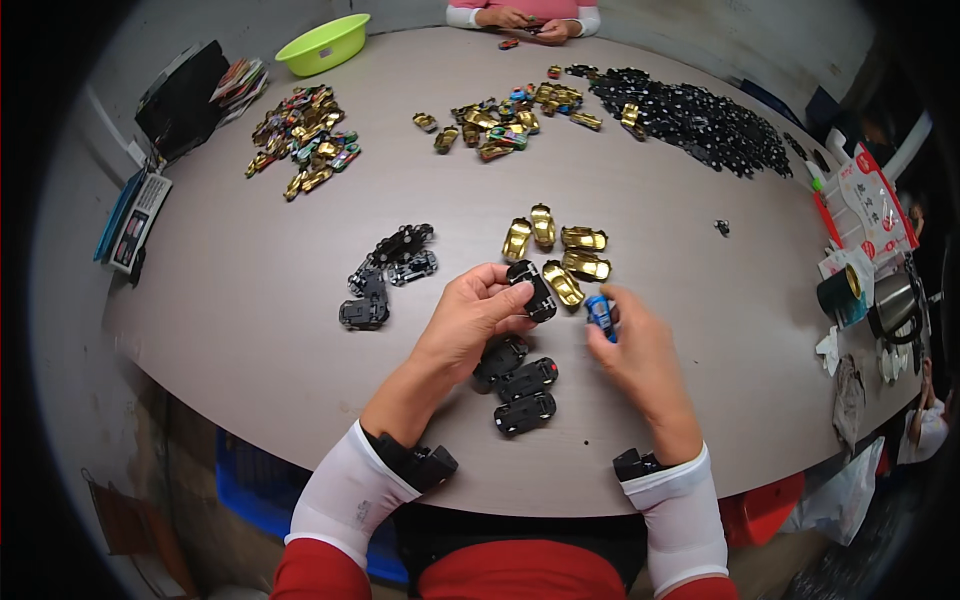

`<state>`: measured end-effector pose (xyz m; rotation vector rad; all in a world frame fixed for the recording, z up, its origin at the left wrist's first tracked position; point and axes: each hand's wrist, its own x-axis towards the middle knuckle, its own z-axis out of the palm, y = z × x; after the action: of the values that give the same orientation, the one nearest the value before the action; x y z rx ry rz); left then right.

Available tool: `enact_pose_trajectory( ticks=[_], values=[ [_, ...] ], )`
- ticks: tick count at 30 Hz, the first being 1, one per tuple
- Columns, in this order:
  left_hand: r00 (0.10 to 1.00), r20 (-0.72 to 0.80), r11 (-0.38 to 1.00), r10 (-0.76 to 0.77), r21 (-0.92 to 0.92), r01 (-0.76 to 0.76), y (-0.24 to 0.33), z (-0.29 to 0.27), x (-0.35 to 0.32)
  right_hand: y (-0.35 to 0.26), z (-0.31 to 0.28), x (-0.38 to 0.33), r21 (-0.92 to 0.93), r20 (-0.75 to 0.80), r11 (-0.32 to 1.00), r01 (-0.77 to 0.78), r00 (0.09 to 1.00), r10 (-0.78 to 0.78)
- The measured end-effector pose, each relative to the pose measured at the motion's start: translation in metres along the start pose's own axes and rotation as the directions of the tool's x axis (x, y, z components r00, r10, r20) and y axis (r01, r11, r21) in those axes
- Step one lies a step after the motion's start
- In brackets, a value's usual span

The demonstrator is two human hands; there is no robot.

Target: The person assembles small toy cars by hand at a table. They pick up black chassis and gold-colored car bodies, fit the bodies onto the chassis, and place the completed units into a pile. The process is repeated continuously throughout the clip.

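My left hand (468, 322) holds a black toy car chassis (533, 289) above the table. My right hand (637, 352) pinches a small blue toy car body (599, 313) just to the right of it. Several gold car bodies (560, 250) lie on the table beyond both hands. Three black chassis (524, 385) sit between my forearms, near the front edge. Another cluster of black chassis (388, 272) lies to the left of my left hand.
Round grey table (250, 300). Far side: piles of gold and coloured car bodies (305, 135), a large heap of black parts (700, 120), a green bowl (325, 45), another person's hands (525, 22). Cups and packets (860, 270) at the right edge. A calculator (140, 220) on the left.
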<state>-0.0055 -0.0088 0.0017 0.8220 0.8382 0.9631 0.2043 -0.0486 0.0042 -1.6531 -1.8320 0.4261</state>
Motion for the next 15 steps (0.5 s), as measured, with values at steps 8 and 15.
enact_pose_trajectory(
  ticks=[8, 15],
  values=[
    [0.997, -0.064, 0.999, 0.04, -0.015, -0.041, 0.002, -0.001, -0.002, -0.021, 0.009, 0.002, 0.528, -0.145, 0.838, 0.14, 0.987, -0.073],
    [0.993, -0.059, 0.995, 0.101, -0.002, -0.101, 0.001, 0.003, -0.003, -0.024, 0.014, -0.003, 0.443, -0.218, 0.852, 0.279, 0.955, -0.199]
  ],
)
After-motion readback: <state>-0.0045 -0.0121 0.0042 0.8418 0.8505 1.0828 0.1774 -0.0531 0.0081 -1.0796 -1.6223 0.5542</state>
